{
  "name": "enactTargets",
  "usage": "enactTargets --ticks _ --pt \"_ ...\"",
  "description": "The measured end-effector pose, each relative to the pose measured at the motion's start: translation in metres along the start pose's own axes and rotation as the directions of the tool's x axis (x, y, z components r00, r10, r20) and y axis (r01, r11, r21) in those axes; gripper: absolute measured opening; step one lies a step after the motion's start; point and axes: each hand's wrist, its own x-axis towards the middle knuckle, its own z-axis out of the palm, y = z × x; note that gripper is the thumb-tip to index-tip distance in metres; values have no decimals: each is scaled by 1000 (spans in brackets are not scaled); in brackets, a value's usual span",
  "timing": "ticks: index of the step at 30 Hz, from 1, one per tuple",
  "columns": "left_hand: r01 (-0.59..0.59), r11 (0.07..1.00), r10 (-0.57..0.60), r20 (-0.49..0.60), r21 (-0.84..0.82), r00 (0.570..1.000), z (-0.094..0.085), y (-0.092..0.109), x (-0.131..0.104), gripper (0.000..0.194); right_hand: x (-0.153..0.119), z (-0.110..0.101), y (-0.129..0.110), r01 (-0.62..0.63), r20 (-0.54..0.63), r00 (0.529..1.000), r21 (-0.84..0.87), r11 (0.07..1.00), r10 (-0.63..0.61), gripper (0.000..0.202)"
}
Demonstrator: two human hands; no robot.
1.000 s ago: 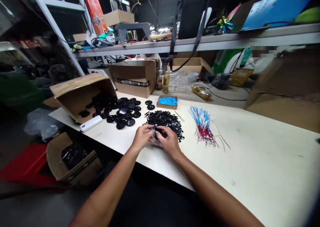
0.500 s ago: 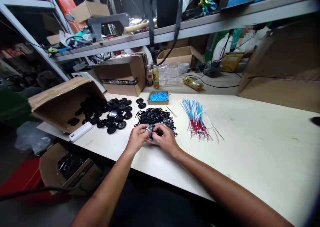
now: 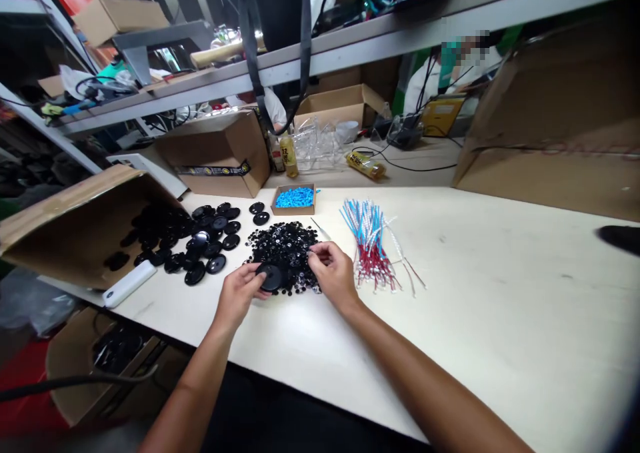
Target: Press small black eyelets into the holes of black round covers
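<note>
My left hand [image 3: 239, 293] grips a round black plastic disc [image 3: 271, 277] by its left edge, thumb on top. The disc is held over the near side of a heap of small black round pieces [image 3: 283, 243]. At the right edge of that heap is my right hand [image 3: 333, 268], its thumb and forefinger pinched together. Whatever lies between those fingertips is too small to make out. Just right of this hand lies a bundle of wires [image 3: 373, 246] with blue and white sleeves and red ends.
More black discs [image 3: 216, 264] spill from a tipped cardboard box [image 3: 75, 203] at left, beside a white power bank [image 3: 129, 284]. Behind the heap stands a small box of blue pieces [image 3: 294, 209]. A shelf [image 3: 345, 56] overhangs the back; a large carton [image 3: 550, 186] stands right.
My hands, together on the disc before, have moved apart. The left keeps the disc, turned flatter; the right has let go and reached to the heap. The whole view has shifted.
</note>
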Motion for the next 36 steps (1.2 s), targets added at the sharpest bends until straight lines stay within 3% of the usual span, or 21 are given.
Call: enactTargets --ticks 4,10,14,18,23,29,32,36 --pt "-5 1000 7 -91 22 996 -19 -13 -11 50 4 -2 13 -40 -3 999 1 999 40 19" --pt "-6 1000 11 -226 22 974 -43 -45 -23 49 10 -4 34 -73 -119 990 53 996 78 27" --pt "-49 999 46 -276 -3 960 -50 -62 -28 43 7 -5 37 -51 -139 989 35 998 56 28" --pt "-61 997 48 -251 -42 967 -49 -65 -28 42 0 -4 36 -1 -118 993 -19 1000 -1 26" --pt "-63 995 44 -223 -80 974 -49 -66 -29 41 -7 -1 33 201 5 979 -217 955 -205 21" --pt "-76 983 48 -165 -169 985 -50 -66 -34 37 -9 0 25 433 187 901 -395 810 -391 22" --pt "-65 973 36 -136 -221 990 -52 -63 -34 35 -5 9 21 489 334 871 -530 693 -360 26" --pt "-67 960 38 -111 -270 993 -56 -62 -33 35 6 38 9 551 518 825 -648 527 -225 31"
